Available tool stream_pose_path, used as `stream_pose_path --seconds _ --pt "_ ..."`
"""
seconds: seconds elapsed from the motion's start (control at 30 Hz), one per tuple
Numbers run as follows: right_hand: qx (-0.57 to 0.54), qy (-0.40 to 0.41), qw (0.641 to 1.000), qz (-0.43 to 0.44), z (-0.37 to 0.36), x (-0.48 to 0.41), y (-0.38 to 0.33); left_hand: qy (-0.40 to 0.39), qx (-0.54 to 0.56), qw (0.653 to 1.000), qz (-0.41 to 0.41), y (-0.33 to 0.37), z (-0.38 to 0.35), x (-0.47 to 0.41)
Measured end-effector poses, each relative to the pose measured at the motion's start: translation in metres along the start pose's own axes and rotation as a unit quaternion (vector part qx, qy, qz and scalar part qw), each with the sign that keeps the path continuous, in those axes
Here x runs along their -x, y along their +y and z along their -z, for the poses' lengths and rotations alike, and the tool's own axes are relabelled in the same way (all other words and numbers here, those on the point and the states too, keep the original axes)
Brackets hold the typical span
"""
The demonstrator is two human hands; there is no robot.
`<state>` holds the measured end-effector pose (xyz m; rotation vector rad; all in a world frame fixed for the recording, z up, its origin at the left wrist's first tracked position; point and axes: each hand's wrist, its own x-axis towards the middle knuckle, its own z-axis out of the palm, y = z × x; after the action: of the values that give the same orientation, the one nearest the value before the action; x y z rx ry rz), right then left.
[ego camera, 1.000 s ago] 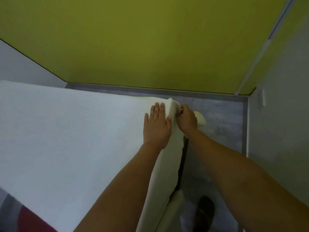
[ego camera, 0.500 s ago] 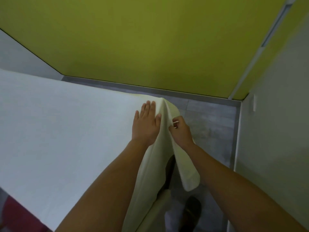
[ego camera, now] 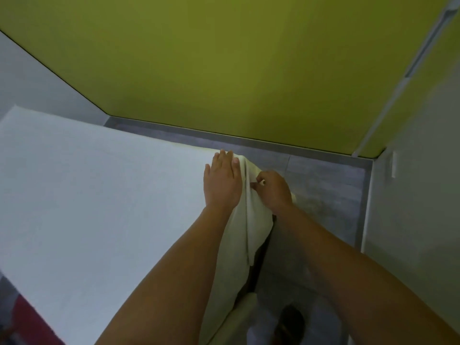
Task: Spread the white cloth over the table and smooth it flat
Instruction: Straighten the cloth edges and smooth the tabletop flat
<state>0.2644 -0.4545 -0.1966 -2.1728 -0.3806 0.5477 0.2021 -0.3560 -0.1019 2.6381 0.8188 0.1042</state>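
Corner pinned, fold pinched

Flat on the white cloth (ego camera: 99, 195) spread to its left, left hand (ego camera: 222, 185), fingers straight and together; just right of it, right hand (ego camera: 273, 190) pinching hanging fold (ego camera: 251, 232), long axis dropping off the edge, likely nearest for tugging taut.

The white cloth (ego camera: 99, 207) lies spread flat and smooth across the top of the desk, which it covers completely. At the far right corner it bunches into a small raised fold. From there its edge drapes down the desk's right side in soft vertical creases, with a loose flap hanging free. The draped part looks slightly cream.
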Motion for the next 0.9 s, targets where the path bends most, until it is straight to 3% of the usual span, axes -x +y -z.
stream_pose_path --seconds 0.13,0.27,0.4,0.47,0.57,0.63,0.73,0.9 --pt "0.027 0.028 0.999 0.011 0.023 -0.001 0.014 0.013 -0.022 1.000 -0.003 0.000 -0.002 0.001" --pt "0.088 0.078 0.989 0.087 0.055 -0.001 0.034 0.009 -0.035 0.999 -0.001 0.003 -0.004 0.001" --pt "0.006 0.174 0.985 -0.008 0.071 -0.005 0.061 0.013 -0.038 0.999 -0.003 0.003 -0.004 0.001" --pt "-0.002 0.135 0.991 -0.014 0.067 -0.007 0.069 0.019 -0.037 0.999 -0.003 0.002 -0.004 0.000" --pt "0.013 0.016 0.998 0.055 0.039 -0.008 0.057 0.027 -0.042 0.999 -0.002 0.002 -0.006 0.000" --pt "0.029 -0.023 0.995 0.089 0.021 -0.015 0.041 0.029 -0.044 0.999 -0.001 0.003 -0.006 0.000" --pt "0.026 0.004 0.996 0.085 0.013 -0.029 0.023 0.028 -0.050 0.998 -0.003 0.003 -0.006 0.000" --pt "0.131 0.041 0.979 0.150 0.019 -0.038 0.025 0.034 -0.043 0.998 -0.005 0.001 -0.007 0.000"
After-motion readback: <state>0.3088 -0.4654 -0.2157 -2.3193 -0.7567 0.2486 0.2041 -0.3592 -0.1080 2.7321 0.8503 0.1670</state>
